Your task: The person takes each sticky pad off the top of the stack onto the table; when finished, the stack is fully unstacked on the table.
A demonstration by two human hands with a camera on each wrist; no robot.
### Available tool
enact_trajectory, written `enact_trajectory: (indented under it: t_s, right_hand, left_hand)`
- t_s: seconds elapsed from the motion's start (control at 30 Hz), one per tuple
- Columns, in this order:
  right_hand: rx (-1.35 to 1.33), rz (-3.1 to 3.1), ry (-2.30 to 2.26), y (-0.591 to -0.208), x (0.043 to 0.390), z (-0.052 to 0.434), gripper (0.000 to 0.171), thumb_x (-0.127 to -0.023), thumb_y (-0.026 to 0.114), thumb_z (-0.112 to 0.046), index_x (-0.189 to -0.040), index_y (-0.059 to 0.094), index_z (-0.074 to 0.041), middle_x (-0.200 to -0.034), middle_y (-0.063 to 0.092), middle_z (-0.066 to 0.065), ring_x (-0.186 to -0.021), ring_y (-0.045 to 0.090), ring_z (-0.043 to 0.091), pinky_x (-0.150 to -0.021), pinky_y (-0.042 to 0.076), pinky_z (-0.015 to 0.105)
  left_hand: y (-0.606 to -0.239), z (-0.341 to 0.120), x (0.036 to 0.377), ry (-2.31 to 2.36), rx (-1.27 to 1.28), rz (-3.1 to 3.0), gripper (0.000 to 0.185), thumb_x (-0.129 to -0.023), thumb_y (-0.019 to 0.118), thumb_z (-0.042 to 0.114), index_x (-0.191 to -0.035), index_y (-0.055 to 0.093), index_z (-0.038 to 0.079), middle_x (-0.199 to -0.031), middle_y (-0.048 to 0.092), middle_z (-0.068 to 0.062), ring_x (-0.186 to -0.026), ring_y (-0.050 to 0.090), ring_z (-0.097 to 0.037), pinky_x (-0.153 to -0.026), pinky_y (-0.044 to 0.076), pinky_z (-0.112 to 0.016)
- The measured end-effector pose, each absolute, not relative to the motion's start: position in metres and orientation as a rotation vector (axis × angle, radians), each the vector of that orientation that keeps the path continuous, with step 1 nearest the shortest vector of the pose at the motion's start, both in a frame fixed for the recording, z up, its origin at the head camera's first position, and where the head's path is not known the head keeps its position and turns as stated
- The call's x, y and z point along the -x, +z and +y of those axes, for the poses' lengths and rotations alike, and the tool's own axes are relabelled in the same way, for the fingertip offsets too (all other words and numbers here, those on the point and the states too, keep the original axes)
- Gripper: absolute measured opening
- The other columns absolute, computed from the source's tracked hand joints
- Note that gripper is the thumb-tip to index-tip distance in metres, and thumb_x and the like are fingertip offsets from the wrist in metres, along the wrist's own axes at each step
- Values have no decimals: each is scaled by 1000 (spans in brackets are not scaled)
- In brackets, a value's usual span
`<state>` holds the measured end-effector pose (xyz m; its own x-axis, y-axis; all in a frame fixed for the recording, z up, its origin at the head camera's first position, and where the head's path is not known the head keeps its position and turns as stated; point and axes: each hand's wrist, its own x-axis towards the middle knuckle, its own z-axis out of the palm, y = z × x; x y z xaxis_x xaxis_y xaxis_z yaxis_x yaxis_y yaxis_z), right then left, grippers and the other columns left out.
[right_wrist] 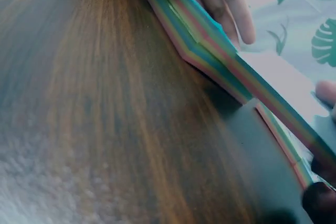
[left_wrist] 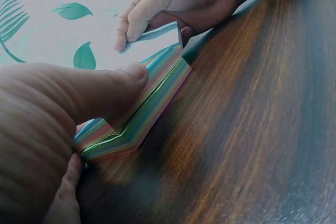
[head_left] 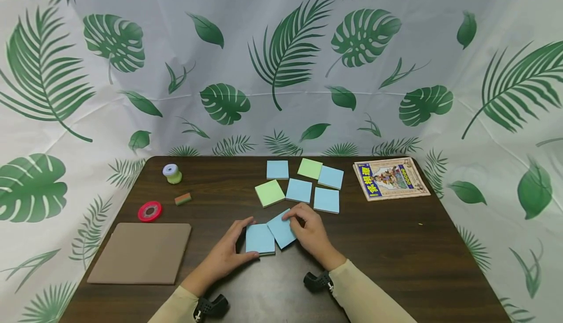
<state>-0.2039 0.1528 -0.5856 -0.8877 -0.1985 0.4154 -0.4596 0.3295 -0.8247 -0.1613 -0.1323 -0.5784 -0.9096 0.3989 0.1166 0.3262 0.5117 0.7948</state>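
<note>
Two blue-topped sticky note pads lie side by side near the middle of the table. My left hand (head_left: 225, 253) grips the left pad (head_left: 260, 239), its thumb at the near edge and fingers at the far edge. Layered coloured edges (left_wrist: 157, 98) of the paper show beneath that thumb in the left wrist view. My right hand (head_left: 310, 230) pinches the tilted pad (head_left: 281, 229), whose corner meets the left pad's right side. In the right wrist view, a striped paper edge (right_wrist: 252, 74) runs from the left hand toward the right fingers, mostly cut off by the frame.
Beyond my hands lie several blue pads (head_left: 299, 190) and two green pads (head_left: 270, 193). Comic booklets (head_left: 391, 179) sit at the back right. To the left are a brown board (head_left: 140, 253), a red tape roll (head_left: 150, 211), a small striped block (head_left: 183, 199) and a lidded container (head_left: 172, 173).
</note>
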Motion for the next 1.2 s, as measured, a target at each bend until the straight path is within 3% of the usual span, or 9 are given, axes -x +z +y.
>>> enact_trajectory:
  t_s: [0.3, 0.5, 0.77, 1.0, 1.2]
  right_hand:
    - [-333, -2315, 1446, -583, 207, 155, 25, -104, 65, 2, -103, 82, -16, -99, 65, -1, -76, 52, 9, -68, 46, 24]
    - [-283, -2477, 1317, -584, 204, 155, 20, -102, 74, -7, -117, 81, -18, -108, 66, 0, -87, 54, 14, -80, 48, 33]
    - [-405, -2661, 1079, -589, 204, 154, 37, -96, 86, -22, -131, 76, -15, -127, 67, 9, -116, 56, 30, -97, 52, 51]
    - [-531, -2703, 931, -590, 206, 155, 40, -98, 84, -27, -136, 76, -18, -133, 67, 10, -116, 55, 32, -96, 52, 51]
    - [-584, -2673, 918, -590, 206, 155, 31, -99, 83, -24, -130, 80, -24, -140, 63, 14, -120, 52, 33, -96, 51, 53]
  left_hand:
    - [-579, -131, 162, 1369, -650, 2675, 94, -87, 95, 26, -165, 44, 11, -156, 57, -4, -146, 53, -22, -120, 45, -46]
    - [-581, -131, 161, 1361, -666, 2694, 93, -87, 95, 25, -164, 45, 11, -155, 57, -4, -144, 55, -22, -118, 46, -43]
    - [-580, -131, 161, 1366, -646, 2677, 93, -87, 95, 27, -164, 46, 13, -155, 57, 0, -145, 54, -21, -119, 45, -44]
    - [-580, -132, 162, 1367, -637, 2664, 94, -88, 94, 28, -166, 44, 13, -156, 56, -1, -145, 54, -20, -119, 45, -45]
    - [-579, -132, 163, 1367, -627, 2654, 94, -89, 94, 29, -166, 43, 13, -157, 55, 0, -146, 53, -20, -120, 45, -46]
